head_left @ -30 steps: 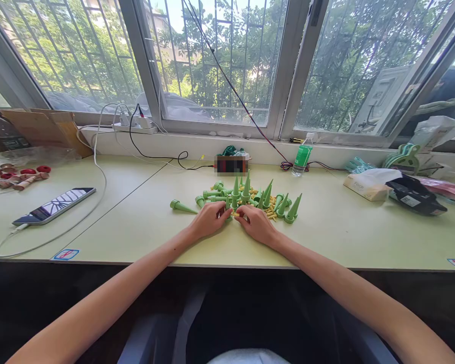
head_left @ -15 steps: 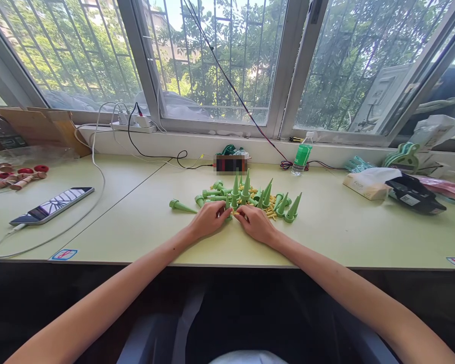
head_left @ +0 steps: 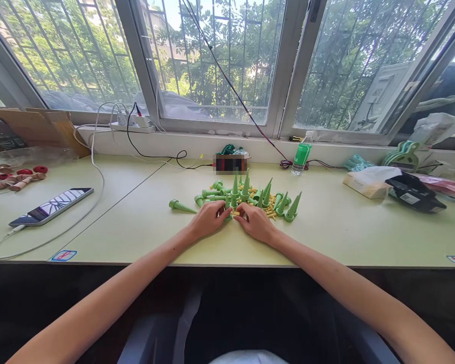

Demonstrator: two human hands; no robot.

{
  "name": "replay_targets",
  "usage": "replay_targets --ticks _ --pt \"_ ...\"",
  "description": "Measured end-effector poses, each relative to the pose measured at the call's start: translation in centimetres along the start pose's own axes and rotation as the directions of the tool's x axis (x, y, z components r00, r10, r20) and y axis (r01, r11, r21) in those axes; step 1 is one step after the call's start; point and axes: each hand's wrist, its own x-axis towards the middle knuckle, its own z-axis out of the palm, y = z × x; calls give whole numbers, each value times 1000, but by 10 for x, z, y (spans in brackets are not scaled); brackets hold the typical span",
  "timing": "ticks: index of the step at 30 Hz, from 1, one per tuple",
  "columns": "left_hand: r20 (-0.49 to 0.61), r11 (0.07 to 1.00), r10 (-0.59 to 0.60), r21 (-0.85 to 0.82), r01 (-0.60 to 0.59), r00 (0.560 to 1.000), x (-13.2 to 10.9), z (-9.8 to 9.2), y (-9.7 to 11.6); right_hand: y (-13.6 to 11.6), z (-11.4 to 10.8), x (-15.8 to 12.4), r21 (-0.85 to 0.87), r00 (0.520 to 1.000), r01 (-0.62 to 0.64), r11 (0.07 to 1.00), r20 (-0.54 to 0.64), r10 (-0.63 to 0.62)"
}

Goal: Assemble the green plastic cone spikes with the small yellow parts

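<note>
A heap of green cone-shaped spikes [head_left: 250, 194] mixed with small yellow pieces [head_left: 270, 212] lies on the pale green table [head_left: 337, 232]. Some cones stand upright, others lie on their sides. My left hand [head_left: 209, 218] and my right hand [head_left: 256, 222] rest side by side at the heap's near edge, fingertips pinched together around a small yellow piece [head_left: 235, 214] and a green cone between them. One green cone [head_left: 181, 206] lies alone to the left of the heap.
A phone [head_left: 51, 206] on a white cable lies at the left, with red and wooden parts [head_left: 17, 177] beyond it. A green bottle [head_left: 301, 155], a small box [head_left: 230, 164], a tissue pack [head_left: 369, 182] and a black bag [head_left: 415, 192] stand toward the back and right.
</note>
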Motion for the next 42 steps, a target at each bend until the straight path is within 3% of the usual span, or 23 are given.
replay_targets --ticks 11,19,31,42 --pt "2 1000 15 -12 -15 1000 0 1 1 0 -1 2 -77 1000 -5 997 26 7" --pt "-10 1000 25 -4 -25 1000 1 2 -1 -2 -4 0 -3 999 -24 1000 48 24" --pt "-36 997 77 1 -77 996 1 1 -3 -2 -3 2 -84 997 -29 996 68 35" --pt "-43 998 63 21 -62 997 1 2 -6 0 -1 2 -35 998 -34 999 58 36"
